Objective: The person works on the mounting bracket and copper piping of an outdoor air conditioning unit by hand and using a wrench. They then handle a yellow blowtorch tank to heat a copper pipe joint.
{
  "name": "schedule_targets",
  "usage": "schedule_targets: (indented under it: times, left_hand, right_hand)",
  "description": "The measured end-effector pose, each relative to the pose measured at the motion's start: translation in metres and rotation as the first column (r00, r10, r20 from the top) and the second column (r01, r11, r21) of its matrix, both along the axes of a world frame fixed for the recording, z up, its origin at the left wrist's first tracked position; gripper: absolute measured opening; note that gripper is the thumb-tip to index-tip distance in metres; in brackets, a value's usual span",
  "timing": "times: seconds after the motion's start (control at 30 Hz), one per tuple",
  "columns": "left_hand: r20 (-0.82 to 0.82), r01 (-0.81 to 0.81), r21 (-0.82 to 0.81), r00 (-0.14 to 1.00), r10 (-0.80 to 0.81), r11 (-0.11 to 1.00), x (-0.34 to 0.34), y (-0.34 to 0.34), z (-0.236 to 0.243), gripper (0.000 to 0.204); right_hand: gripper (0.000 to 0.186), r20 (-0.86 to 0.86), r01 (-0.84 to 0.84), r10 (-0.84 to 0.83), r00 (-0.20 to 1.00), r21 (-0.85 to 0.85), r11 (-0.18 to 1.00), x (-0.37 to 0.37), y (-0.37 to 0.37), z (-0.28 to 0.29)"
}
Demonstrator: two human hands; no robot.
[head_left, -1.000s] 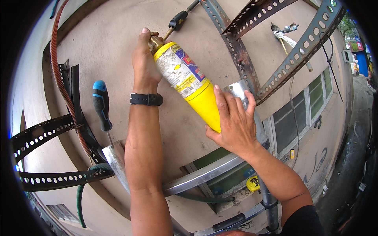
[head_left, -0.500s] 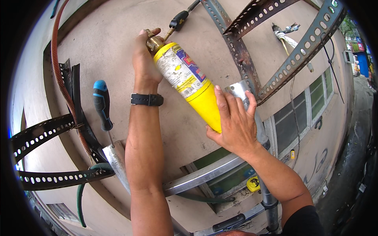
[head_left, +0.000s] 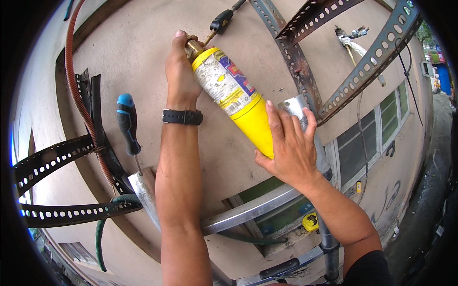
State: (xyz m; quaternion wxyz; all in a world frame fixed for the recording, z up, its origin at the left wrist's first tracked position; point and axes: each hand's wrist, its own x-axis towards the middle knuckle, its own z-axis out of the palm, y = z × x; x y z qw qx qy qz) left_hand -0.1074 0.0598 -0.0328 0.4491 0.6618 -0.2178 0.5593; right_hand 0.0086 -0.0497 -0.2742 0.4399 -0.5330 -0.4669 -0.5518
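Note:
A yellow gas torch cylinder [head_left: 234,102] with a worn label slants across the middle, its brass valve end up and to the left. Around that brass fitting [head_left: 194,49] my left hand [head_left: 183,71] is closed, a black watch on its wrist. My right hand [head_left: 292,148] holds the cylinder's lower end, thumb beneath and fingers bent along its right side. From the fitting, a thin brass tube leads to a black torch handle [head_left: 222,21] above. Just behind my right fingers is the top of an upright metal pipe [head_left: 295,105].
A blue-and-black screwdriver [head_left: 126,119] stands in a pipe end [head_left: 143,188] at left. Perforated steel angle bars [head_left: 367,71] jut from the wall on both sides. A metal rail [head_left: 253,209] crosses below. A yellow tape measure [head_left: 310,222] lies by the window; far below right is a street.
The whole scene has shifted slightly right in the picture. Both hands keep their hold on the cylinder, with little change in its tilt.

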Motion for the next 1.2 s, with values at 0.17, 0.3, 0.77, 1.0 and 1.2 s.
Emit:
schedule_targets:
  times: [0.17,0.3,0.77,1.0,1.2]
  left_hand:
    - [-0.003,-0.01,-0.036,1.0,0.01,0.999,0.0,-0.006,-0.001,0.039]
    - [0.001,-0.007,-0.064,1.0,0.007,0.998,0.0,-0.005,0.001,0.041]
    - [-0.007,-0.091,0.045,0.996,0.091,0.995,0.0,-0.001,0.001,0.053]
    - [-0.001,-0.03,0.006,1.0,0.03,1.0,0.0,0.0,0.002,0.045]
    - [-0.003,-0.068,-0.051,0.998,0.068,0.996,0.0,-0.01,-0.002,0.044]
  right_hand:
    - [0.117,-0.001,-0.007,0.007,1.0,-0.001,1.0,0.001,0.0,0.0]
    - [0.116,-0.002,-0.01,0.01,1.0,0.002,1.0,0.0,-0.001,0.001]
    - [0.116,0.005,0.009,-0.009,1.0,-0.018,1.0,0.003,0.003,-0.001]
    - [0.117,-0.003,-0.011,0.011,1.0,-0.016,1.0,-0.001,-0.001,0.001]
    - [0.115,0.0,-0.004,0.004,1.0,-0.009,1.0,0.001,0.0,0.0]
